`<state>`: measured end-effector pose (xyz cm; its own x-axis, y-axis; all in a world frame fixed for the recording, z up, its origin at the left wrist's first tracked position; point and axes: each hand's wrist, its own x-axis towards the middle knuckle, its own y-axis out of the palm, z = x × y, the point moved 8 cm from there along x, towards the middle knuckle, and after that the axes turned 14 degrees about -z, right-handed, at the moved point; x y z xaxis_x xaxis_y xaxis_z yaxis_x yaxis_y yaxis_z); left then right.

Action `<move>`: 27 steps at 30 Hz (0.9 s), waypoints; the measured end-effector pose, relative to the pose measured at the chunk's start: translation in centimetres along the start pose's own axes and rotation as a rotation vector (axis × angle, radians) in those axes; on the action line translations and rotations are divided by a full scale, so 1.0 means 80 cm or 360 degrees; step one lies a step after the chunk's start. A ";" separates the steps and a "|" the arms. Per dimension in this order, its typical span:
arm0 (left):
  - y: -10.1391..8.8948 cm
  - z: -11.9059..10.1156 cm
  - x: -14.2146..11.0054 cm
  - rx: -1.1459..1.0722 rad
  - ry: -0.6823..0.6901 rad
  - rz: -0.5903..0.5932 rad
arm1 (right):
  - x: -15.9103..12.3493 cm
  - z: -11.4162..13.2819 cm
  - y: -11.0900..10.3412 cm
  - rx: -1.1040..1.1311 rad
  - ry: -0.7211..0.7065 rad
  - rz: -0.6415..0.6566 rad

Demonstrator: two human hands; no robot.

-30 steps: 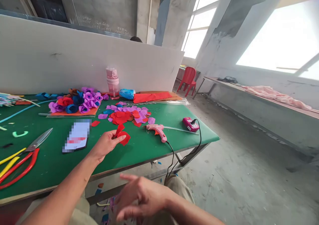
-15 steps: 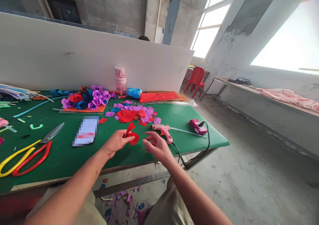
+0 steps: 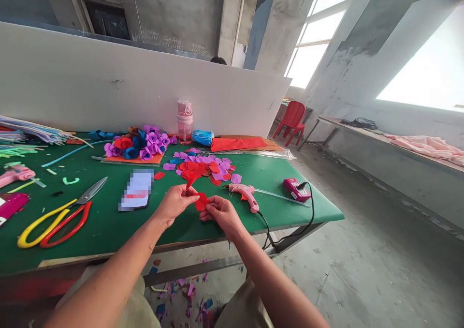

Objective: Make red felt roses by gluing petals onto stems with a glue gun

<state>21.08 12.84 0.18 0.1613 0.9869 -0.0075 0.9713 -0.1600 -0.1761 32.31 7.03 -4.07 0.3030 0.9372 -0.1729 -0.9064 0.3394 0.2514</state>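
Over the front of the green table, my left hand (image 3: 179,203) pinches red paper petals (image 3: 201,201), one piece sticking up and one lying to the right. The fingertips of my right hand (image 3: 219,213) are closed on the right edge of that lower petal. Behind the hands lies a pile of loose red and purple petals (image 3: 206,166). A pink glue gun (image 3: 246,194) rests just right of my right hand, a clear glue stick in its back. Left of my left hand lies a phone (image 3: 136,190) with a blurred screen.
Scissors (image 3: 78,212) with yellow and red handles lie at left. Finished paper flowers (image 3: 139,144), a pink bottle (image 3: 184,122) and red paper (image 3: 237,144) stand or lie along the white board (image 3: 145,91). A magenta power socket (image 3: 297,190) sits at right, its cord hanging over the edge.
My right hand has risen from below the table edge and moved to the petals, closing on one. The left hand keeps its hold. The view has shifted left.
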 end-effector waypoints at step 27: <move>-0.011 0.014 0.013 0.0139 -0.0017 -0.0128 | 0.004 0.068 -0.159 -0.0365 -0.0072 -0.0224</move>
<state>20.18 14.01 -0.74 0.0811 0.9967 0.0000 0.9619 -0.0783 -0.2618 45.57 3.42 -2.14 0.4388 0.8865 -0.1468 -0.8959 0.4442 0.0046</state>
